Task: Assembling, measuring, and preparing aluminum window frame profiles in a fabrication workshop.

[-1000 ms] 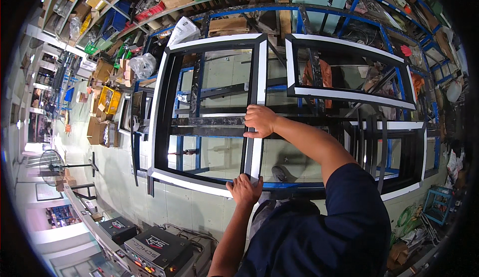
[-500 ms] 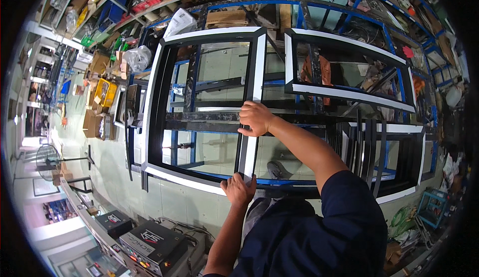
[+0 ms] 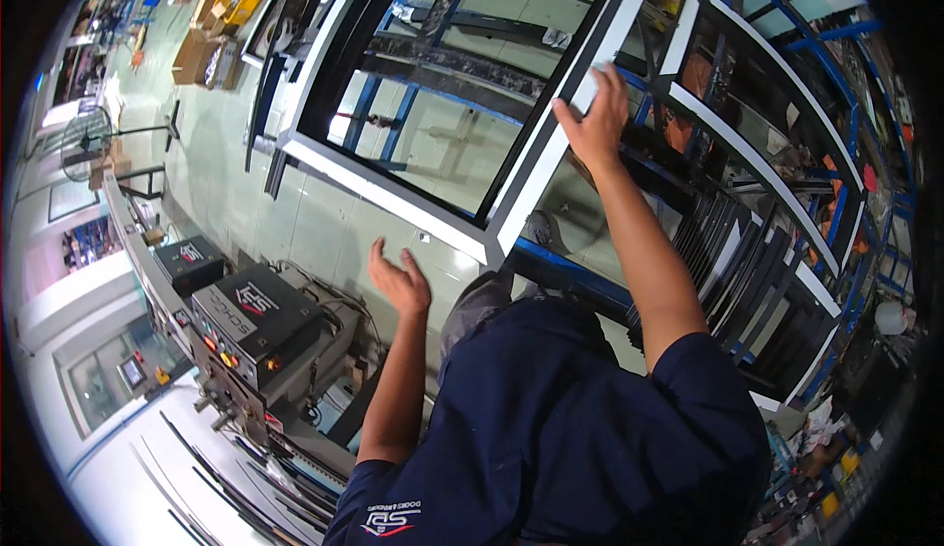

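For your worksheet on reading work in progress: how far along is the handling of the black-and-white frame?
Done: the frame lies assembled, corners joined, on the blue rack. In hand: only the right hand rests on its side rail; the left hand hangs open, off it. Left: more frames lie beside it.

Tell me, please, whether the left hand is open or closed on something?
Open and empty. The left hand hangs with fingers spread, apart from the black-and-white frame, touching nothing; only the right hand rests on the frame.

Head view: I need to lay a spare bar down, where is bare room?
Bare floor tiles lie between the black-and-white frame and the machine, by the left hand. Right of the right hand, the stacked bars crowd everything.
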A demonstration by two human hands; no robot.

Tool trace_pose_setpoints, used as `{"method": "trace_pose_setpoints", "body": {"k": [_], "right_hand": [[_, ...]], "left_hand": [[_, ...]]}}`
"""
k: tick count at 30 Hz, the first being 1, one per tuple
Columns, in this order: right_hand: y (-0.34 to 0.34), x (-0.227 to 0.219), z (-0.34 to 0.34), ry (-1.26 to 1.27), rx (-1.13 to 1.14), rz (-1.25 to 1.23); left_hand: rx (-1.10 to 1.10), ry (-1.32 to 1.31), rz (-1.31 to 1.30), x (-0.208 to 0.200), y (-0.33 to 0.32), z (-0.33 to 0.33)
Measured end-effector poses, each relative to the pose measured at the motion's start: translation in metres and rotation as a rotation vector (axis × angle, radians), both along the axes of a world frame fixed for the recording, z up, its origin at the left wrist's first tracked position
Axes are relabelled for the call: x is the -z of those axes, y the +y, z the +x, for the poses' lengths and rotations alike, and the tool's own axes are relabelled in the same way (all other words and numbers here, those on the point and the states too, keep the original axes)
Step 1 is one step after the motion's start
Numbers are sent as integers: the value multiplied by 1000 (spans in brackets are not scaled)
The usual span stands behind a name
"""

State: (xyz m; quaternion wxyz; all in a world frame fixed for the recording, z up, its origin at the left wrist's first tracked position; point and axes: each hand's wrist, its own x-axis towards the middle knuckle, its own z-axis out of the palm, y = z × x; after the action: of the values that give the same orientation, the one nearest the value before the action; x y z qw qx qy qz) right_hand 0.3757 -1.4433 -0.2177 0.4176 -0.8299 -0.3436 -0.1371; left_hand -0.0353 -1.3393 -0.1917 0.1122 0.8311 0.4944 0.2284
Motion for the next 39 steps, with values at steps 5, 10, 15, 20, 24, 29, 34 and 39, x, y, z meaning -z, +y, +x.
{"method": "trace_pose_setpoints", "body": {"k": [5, 10, 15, 20, 24, 29, 34, 39], "right_hand": [[2, 16, -42, 791, 295, 263], [50, -8, -90, 704, 199, 118], [28, -1, -88, 666, 441, -39], [41, -4, -96, 709, 465, -70], [37, 22, -80, 745, 366, 194], [38, 32, -71, 739, 339, 186], [-1, 75, -52, 471, 389, 119], [-4, 69, -66, 710, 546, 45]], "left_hand": [[-317, 379, -798, 74, 3, -189], [-652, 147, -1587, 103, -82, -391], [-695, -106, -1519, 109, -94, -368], [-500, -68, -1173, 114, -2, -364], [-274, -215, -902, 84, 146, -296], [0, -246, -436, -4, 299, -150], [261, -146, -409, -48, 382, 26], [225, 293, -605, -32, 441, 105]]}}
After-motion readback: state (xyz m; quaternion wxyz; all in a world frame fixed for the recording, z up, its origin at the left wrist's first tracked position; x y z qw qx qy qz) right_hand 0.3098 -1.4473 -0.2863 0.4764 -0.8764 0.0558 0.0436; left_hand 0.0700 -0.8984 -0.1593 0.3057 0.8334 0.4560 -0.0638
